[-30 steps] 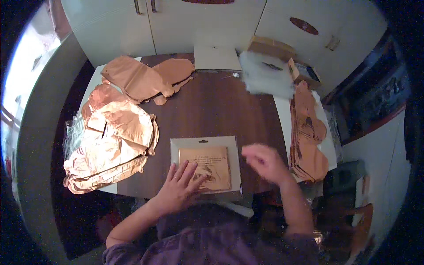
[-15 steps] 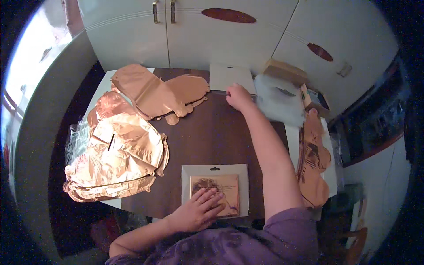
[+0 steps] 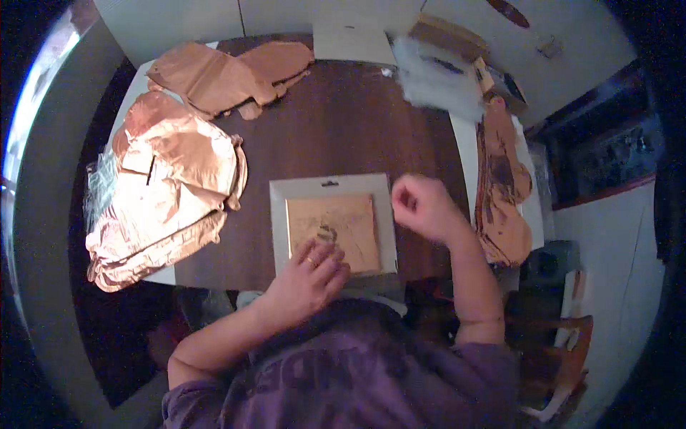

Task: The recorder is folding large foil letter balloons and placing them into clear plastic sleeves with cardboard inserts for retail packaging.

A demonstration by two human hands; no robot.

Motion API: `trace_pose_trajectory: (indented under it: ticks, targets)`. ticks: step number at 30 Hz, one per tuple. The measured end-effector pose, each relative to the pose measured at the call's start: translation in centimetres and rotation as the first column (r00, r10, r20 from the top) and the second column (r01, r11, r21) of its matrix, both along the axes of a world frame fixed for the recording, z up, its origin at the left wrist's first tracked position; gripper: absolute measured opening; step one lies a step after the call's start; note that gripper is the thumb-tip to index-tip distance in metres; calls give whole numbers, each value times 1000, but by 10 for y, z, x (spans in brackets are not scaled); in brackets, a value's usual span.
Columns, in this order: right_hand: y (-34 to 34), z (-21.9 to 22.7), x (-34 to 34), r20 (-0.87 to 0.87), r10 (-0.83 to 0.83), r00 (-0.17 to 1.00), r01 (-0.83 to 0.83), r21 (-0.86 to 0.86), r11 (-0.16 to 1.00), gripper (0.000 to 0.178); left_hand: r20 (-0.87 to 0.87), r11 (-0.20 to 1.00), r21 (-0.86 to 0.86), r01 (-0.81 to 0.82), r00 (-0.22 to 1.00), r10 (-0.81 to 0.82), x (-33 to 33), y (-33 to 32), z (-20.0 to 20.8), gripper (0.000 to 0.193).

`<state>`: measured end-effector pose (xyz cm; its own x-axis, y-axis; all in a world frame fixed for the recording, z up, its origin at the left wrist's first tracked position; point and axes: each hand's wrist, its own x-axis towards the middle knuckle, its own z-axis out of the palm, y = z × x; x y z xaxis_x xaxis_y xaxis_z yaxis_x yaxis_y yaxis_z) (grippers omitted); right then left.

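Observation:
In front of me on the table lies a flat white packet (image 3: 332,185) with a hang slot at its far edge. A folded copper-coloured foil square (image 3: 343,218) with a dark mark shows in its middle. My left hand (image 3: 307,275) is over the near left part of the square, fingers bent and slightly apart, nothing seen in them. Just right of the packet, my right hand (image 3: 429,207) is raised with its fingers curled in and a little blurred. Whether it holds anything small is hidden.
Large copper foil balloons (image 3: 179,171) lie flat on the left, another foil shape (image 3: 236,75) beyond them. At the far side are a white packet (image 3: 350,43), a small white bit (image 3: 388,72), clear plastic (image 3: 436,79) and a cardboard box (image 3: 450,36). More foil (image 3: 504,193) lies right.
My right hand has drawn back from the far packet toward the near one. My left hand has gone from lying flat on the foil square to bent fingers. The view has tilted down.

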<state>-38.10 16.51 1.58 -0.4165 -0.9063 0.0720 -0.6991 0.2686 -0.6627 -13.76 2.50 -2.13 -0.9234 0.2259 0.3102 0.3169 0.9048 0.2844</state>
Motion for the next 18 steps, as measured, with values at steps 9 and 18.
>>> trace_pose_trajectory:
  ticks: [9, 18]
  targets:
    - [107, -21, 130, -187, -116, 975, 98, -104, 990, 15, -124, 965, 246, -87, 985, 120, 3, 12, -22, 29]
    - [72, -50, 136, -382, -433, 816, 410, -146, 900, 22, -230, 953, 282, -115, 956, 184, -2, 24, -35, 26]
